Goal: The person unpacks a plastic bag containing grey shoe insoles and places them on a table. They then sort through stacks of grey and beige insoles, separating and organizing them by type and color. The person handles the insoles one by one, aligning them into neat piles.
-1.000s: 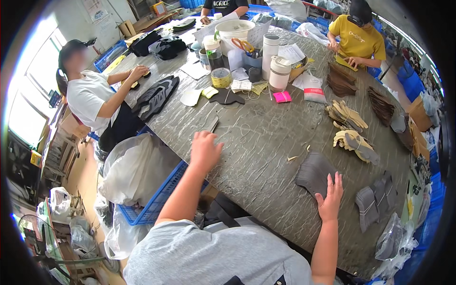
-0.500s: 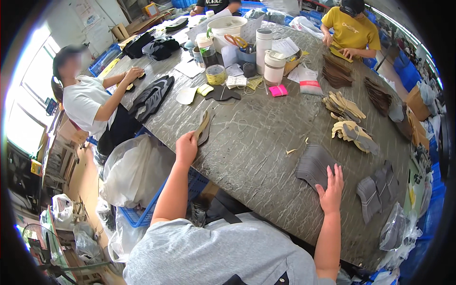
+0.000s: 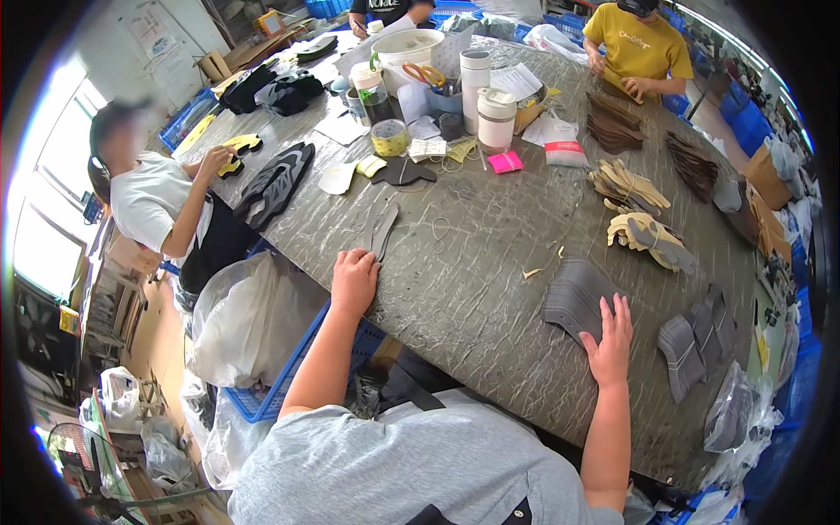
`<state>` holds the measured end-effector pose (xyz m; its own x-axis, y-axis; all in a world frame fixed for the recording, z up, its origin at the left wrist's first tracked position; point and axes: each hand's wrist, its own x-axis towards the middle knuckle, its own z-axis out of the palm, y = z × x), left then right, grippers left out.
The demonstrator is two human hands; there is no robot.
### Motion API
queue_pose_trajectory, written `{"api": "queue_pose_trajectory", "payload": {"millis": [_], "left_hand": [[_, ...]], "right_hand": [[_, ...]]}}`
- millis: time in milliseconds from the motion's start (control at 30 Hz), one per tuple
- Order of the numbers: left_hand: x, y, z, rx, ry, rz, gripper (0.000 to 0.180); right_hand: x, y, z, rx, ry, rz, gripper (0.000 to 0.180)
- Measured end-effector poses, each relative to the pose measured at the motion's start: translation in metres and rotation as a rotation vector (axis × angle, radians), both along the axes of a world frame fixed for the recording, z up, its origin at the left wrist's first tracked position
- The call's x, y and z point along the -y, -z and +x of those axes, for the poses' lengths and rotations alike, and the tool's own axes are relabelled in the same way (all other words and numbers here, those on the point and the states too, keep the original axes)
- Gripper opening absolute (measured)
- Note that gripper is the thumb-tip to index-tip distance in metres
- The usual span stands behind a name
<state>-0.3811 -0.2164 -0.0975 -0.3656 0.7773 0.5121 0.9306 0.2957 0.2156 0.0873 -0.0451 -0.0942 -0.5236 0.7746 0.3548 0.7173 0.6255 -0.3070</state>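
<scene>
On the table [image 3: 464,306], the open right hand [image 3: 609,343] overlaps grey pieces [image 3: 577,293]; whether the left hand [image 3: 354,282] grips strips [image 3: 385,229] is unclear.

I have an open lane over the surface [image 3: 464,324] between the left hand [image 3: 354,282] and the grey stack [image 3: 576,293] at the right hand [image 3: 607,339]. Farther out, the tape roll [image 3: 389,138], cup [image 3: 496,122] and bucket [image 3: 408,47] block me; beige bundles [image 3: 652,241] obstruct the right.

Head-worn fisheye, downward over table [image 3: 472,328]
</scene>
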Motion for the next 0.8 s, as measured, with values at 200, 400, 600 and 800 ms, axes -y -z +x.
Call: {"api": "queue_pose_trajectory", "payload": {"millis": [200, 400, 600, 800], "left_hand": [[-0.013, -0.004, -0.01, -0.101, -0.096, -0.319, 0.019], [-0.013, 0.008, -0.04, 0.022, -0.115, 0.046, 0.023], [-0.015, -0.007, -0.024, 1.288, 0.027, 0.368, 0.028], [-0.028, -0.055, 0.072, 1.268, 0.392, -0.23, 0.03]], "right_hand": [[0.0, -0.001, -0.001, 0.004, 0.003, -0.007, 0.074], [0.001, -0.003, -0.002, -0.022, 0.003, -0.014, 0.072], [0.005, -0.014, -0.01, -0.115, 0.027, 0.229, 0.059], [0.061, -0.081, -0.082, -0.175, -0.3, 0.278, 0.05]]}}
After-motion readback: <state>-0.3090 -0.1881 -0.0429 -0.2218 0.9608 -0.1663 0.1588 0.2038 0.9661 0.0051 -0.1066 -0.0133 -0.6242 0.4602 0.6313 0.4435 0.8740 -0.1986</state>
